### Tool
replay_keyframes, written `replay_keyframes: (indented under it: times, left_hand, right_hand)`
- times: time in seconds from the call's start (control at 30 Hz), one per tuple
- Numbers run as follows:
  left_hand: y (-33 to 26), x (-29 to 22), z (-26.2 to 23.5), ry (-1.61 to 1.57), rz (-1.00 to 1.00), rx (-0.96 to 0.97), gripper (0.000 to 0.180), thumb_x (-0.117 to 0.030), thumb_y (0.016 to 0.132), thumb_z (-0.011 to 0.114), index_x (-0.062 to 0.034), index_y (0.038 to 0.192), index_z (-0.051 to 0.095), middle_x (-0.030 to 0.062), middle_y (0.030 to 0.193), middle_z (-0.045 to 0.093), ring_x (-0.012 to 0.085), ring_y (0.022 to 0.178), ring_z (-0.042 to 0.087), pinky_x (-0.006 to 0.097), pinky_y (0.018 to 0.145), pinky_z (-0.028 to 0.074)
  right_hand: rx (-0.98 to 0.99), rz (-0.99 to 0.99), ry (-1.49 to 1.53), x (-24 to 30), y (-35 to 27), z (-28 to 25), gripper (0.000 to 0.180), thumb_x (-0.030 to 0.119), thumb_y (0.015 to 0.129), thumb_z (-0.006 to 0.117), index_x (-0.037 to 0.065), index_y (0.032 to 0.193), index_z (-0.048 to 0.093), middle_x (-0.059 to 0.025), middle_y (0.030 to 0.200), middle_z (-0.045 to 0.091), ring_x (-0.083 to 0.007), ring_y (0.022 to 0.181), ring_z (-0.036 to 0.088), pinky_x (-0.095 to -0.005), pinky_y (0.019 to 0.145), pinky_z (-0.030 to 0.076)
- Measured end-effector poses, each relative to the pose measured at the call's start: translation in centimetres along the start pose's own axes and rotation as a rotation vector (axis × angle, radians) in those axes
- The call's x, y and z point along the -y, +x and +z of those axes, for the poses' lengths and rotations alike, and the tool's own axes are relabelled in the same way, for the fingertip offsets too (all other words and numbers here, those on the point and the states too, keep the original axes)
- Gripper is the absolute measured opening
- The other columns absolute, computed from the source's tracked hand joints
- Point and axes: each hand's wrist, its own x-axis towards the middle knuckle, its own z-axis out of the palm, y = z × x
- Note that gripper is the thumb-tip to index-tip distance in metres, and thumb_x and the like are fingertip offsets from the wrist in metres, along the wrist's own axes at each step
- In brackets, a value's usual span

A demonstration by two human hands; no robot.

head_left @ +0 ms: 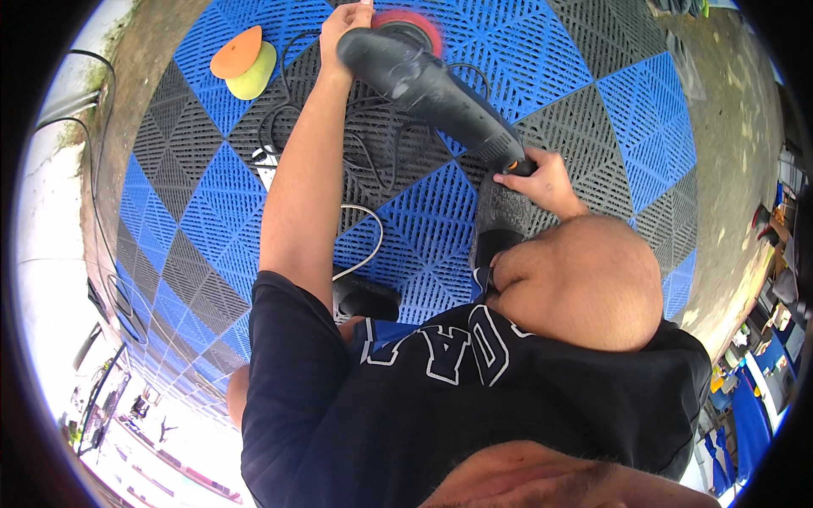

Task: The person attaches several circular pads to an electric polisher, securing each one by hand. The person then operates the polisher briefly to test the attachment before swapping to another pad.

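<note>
A black polisher (440,102) with a round red-edged pad (415,24) under its head lies diagonally across the upper middle. My right hand (546,182) is closed around its tail end, the thumb near a small orange switch. At the other end, my left hand (340,34) grips beside the polisher's head, against the pad; the picture's top edge cuts off some of its fingers. Left of that hand, an orange foam pad (236,52) overlaps a yellow foam pad (252,74) on the floor.
Blue and dark grey slatted tiles (432,220) cover the floor. Black cable (364,152) coils below the polisher, near a white power strip (266,165); a white cord (380,233) curves by my dark shoe (366,298). Bare concrete (728,169) borders the tiles on the right.
</note>
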Motion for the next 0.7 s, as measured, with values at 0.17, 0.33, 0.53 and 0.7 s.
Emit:
replay_keyframes:
  times: [0.17, 0.33, 0.53, 0.7]
  left_hand:
    - [-1.6, -2.6, -0.6, -0.219, -0.421, 0.100, 0.079, -0.063, 0.106, 0.037, 0.0076, 0.139, 0.051, 0.0178, 0.129, 0.064, 0.0276, 0.115, 0.061, 0.041, 0.102, 0.046]
    - [-4.6, -3.7, 0.6, -0.917, -0.608, 0.311, 0.085, -0.067, 0.105, 0.020, -0.0007, 0.156, 0.035, 0.0191, 0.157, 0.044, 0.0362, 0.147, 0.040, 0.056, 0.122, 0.027]
    - [-5.5, -1.9, 1.4, -1.604, -0.290, 0.672, 0.059, -0.045, 0.105, 0.028, -0.0148, 0.153, 0.043, 0.0099, 0.156, 0.049, 0.0337, 0.145, 0.041, 0.055, 0.122, 0.028]
    - [-6.0, -4.1, 1.8, -1.283, -0.357, 0.285, 0.055, -0.039, 0.105, 0.027, -0.0151, 0.152, 0.043, 0.0095, 0.154, 0.051, 0.0318, 0.144, 0.044, 0.052, 0.119, 0.033]
  right_hand:
    - [0.002, 0.108, 0.238, -0.3, -1.3, 0.9, 0.034, 0.023, 0.081, 0.086, -0.004, 0.099, 0.073, -0.0019, 0.076, 0.067, -0.0076, 0.070, 0.056, -0.0300, 0.063, 0.048]
    - [0.021, 0.111, 0.282, -0.4, -1.0, 0.4, 0.031, 0.019, 0.082, 0.085, -0.004, 0.099, 0.071, 0.0009, 0.074, 0.064, -0.0068, 0.067, 0.054, -0.0289, 0.061, 0.047]
    - [0.113, 0.107, 0.502, 0.5, -2.1, 0.3, 0.024, 0.010, 0.085, 0.082, -0.002, 0.096, 0.064, -0.0016, 0.072, 0.064, -0.0076, 0.061, 0.057, -0.0286, 0.053, 0.045]
    - [0.113, 0.140, 0.520, 1.4, -2.9, -0.2, 0.023, 0.007, 0.084, 0.081, -0.004, 0.096, 0.066, -0.0024, 0.073, 0.065, -0.0077, 0.062, 0.057, -0.0285, 0.054, 0.046]
